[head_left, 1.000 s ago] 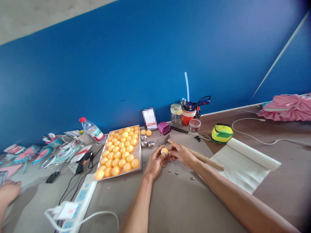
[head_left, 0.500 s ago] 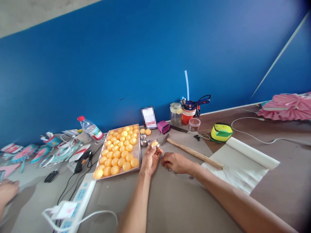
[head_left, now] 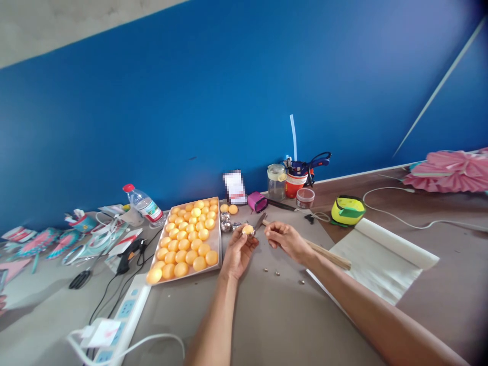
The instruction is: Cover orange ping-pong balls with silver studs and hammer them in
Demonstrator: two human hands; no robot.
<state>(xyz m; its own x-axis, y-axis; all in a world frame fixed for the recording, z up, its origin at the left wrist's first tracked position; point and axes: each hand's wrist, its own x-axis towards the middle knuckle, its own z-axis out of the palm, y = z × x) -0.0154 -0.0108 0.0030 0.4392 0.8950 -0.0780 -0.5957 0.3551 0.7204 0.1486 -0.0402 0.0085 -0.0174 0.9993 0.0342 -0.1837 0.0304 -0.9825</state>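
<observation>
Wall (head_left: 236, 91): blue, behind our table (head_left: 274, 325)
Left hand (head_left: 237, 256): clamped on an orange ball (head_left: 247, 230), silvery underneath, right of the tray (head_left: 218, 239)
Right hand (head_left: 286, 243): fingers curled near the ball; we cannot tell whether they hold anything
Hammer (head_left: 328, 255): beyond our right wrist

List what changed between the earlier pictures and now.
The right hand let go of the orange ball, dipped toward the desk, then rose, curled; whether it holds anything is unclear. Another person's hand slid left, nearly offscreen. The left hand still holds the ball, shifted slightly left; the tray stayed.
</observation>
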